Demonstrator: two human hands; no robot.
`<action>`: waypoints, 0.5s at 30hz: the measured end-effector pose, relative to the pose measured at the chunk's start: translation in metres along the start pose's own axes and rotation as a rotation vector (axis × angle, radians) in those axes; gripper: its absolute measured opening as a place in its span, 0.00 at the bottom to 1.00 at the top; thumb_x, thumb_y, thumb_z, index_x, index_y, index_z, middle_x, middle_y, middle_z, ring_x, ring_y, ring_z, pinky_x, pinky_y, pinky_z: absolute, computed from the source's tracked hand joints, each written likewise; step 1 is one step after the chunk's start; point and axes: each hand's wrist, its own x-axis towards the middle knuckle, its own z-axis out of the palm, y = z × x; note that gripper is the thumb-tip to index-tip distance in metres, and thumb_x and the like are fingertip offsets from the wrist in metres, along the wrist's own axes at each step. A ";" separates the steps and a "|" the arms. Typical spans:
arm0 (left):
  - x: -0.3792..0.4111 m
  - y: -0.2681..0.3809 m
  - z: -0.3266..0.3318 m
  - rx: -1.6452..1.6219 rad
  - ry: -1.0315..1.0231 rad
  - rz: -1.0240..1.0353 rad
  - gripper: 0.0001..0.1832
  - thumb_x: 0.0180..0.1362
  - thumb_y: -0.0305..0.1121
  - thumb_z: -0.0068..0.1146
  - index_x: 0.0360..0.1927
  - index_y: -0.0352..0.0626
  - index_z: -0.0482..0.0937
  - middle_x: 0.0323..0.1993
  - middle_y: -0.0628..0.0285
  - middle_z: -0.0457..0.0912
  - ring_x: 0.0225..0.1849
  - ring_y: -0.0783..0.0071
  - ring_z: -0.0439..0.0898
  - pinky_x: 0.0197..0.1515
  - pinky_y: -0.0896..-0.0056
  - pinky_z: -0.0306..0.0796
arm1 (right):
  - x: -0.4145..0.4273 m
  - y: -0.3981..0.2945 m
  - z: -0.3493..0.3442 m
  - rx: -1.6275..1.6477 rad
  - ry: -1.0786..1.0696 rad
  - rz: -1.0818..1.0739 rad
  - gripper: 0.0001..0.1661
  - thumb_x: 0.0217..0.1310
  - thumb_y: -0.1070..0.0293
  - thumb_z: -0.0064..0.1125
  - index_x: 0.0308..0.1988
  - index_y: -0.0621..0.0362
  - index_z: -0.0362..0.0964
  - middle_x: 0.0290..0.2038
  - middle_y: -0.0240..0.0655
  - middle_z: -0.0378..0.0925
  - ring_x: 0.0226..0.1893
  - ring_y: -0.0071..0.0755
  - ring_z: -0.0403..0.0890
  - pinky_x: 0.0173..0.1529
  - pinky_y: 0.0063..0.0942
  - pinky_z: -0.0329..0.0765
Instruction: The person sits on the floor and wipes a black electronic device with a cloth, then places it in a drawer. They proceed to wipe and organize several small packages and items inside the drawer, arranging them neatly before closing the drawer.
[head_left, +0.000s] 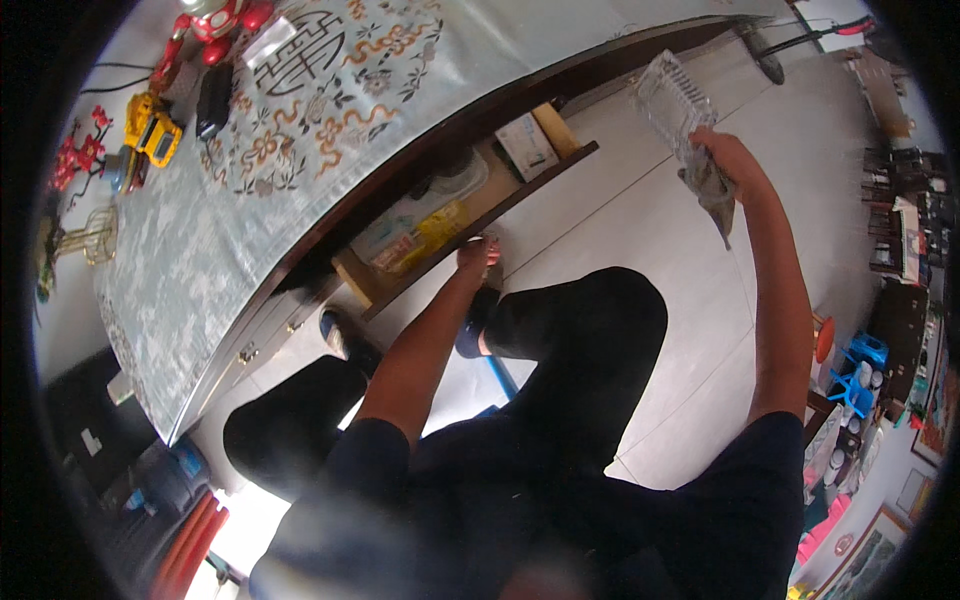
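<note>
A wooden drawer (420, 271) stands pulled out from under a cloth-covered table. My left hand (474, 255) grips the middle of its front, where the fingers hide most of the handle. Inside lie a yellow packet (441, 225), a clear plastic container (459, 178) and a white box (527, 146) bearing print. Off to the right, over the floor, my right hand (726, 156) holds a clear ribbed plastic box (671, 97). A crumpled grey-brown piece (709, 196), perhaps cloth or a bag, hangs from the same hand.
On the patterned tablecloth (360, 97) are a red toy figure (214, 26), a yellow toy vehicle (152, 129) and a black object (215, 100). Closed drawers (259, 349) continue to the left. My knees (600, 307) are just before the open drawer. A blue stool (859, 375) stands far right.
</note>
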 end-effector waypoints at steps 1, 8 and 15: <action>-0.007 0.001 0.003 0.015 -0.024 -0.059 0.17 0.65 0.44 0.52 0.36 0.40 0.83 0.33 0.60 0.86 0.31 0.70 0.85 0.25 0.71 0.77 | -0.007 0.009 0.006 -0.005 0.001 0.002 0.26 0.54 0.52 0.59 0.38 0.68 0.77 0.31 0.40 0.79 0.29 0.33 0.78 0.36 0.34 0.76; -0.051 -0.016 0.006 -0.008 -0.058 -0.012 0.11 0.62 0.39 0.53 0.41 0.45 0.79 0.24 0.65 0.78 0.23 0.73 0.76 0.21 0.68 0.68 | 0.020 0.038 0.092 -0.536 -0.308 -0.076 0.29 0.52 0.49 0.60 0.33 0.71 0.78 0.32 0.40 0.81 0.33 0.28 0.77 0.40 0.30 0.74; -0.146 0.010 -0.025 0.697 -0.295 0.586 0.13 0.57 0.39 0.55 0.39 0.42 0.81 0.33 0.50 0.82 0.39 0.52 0.81 0.45 0.55 0.72 | 0.028 0.034 0.198 -1.040 -0.536 -0.235 0.40 0.51 0.39 0.55 0.45 0.69 0.77 0.44 0.53 0.80 0.43 0.45 0.81 0.48 0.38 0.75</action>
